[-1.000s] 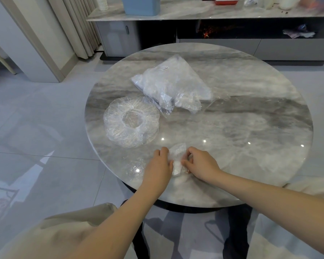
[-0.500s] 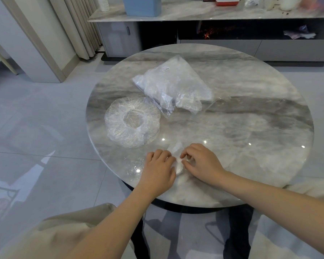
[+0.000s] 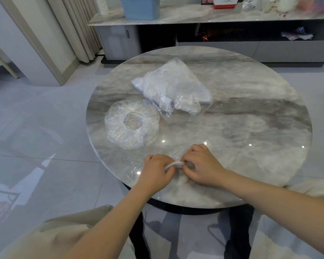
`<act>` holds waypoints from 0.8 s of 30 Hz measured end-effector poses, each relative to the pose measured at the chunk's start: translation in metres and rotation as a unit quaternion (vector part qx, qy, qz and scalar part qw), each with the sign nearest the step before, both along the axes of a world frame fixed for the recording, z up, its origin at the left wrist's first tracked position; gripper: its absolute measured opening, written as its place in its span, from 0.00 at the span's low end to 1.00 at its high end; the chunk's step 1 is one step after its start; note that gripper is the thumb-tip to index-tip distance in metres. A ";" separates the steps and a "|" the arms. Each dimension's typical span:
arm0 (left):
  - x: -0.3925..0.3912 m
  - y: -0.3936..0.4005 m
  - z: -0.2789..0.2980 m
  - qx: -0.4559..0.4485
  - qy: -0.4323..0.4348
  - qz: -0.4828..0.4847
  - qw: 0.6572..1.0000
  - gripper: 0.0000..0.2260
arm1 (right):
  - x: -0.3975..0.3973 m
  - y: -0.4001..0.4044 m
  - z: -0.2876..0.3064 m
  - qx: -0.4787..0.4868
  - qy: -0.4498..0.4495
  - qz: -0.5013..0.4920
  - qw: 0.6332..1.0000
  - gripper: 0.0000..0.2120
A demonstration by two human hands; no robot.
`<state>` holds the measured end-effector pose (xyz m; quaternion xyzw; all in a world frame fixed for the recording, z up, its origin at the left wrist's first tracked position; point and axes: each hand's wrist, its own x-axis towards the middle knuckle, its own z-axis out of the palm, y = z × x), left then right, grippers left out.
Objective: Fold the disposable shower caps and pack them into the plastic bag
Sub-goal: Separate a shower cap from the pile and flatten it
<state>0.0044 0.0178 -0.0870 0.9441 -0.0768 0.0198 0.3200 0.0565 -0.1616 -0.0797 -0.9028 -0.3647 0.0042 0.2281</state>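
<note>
Near the front edge of the round marble table (image 3: 260, 139), my left hand (image 3: 156, 170) and my right hand (image 3: 202, 165) both pinch a small, bunched-up clear shower cap (image 3: 174, 163) between them. Most of that cap is hidden under my fingers. An open, ring-shaped shower cap (image 3: 132, 124) lies flat at the table's left. Behind it, a clear plastic bag (image 3: 171, 87) holds several white folded caps, its mouth facing right.
A low marble-topped cabinet (image 3: 204, 17) stands behind the table with a blue box (image 3: 140, 6) and bottles on it. Curtains (image 3: 77, 27) hang at the back left. My knees show below the table edge.
My hands have closed together over the small cap, squeezing it into a narrower roll. The flat cap and the bag have not moved.
</note>
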 end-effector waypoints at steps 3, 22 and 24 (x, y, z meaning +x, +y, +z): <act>0.001 -0.005 0.004 -0.103 0.061 0.058 0.991 0.12 | -0.002 0.002 0.004 0.014 0.081 -0.050 0.995 0.18; 0.012 -0.014 0.001 0.023 0.093 0.195 0.976 0.14 | 0.013 0.016 -0.007 -0.013 0.148 -0.186 0.971 0.16; 0.016 -0.011 0.001 0.021 0.128 0.196 0.972 0.14 | 0.016 0.017 -0.007 -0.009 0.153 -0.182 0.971 0.12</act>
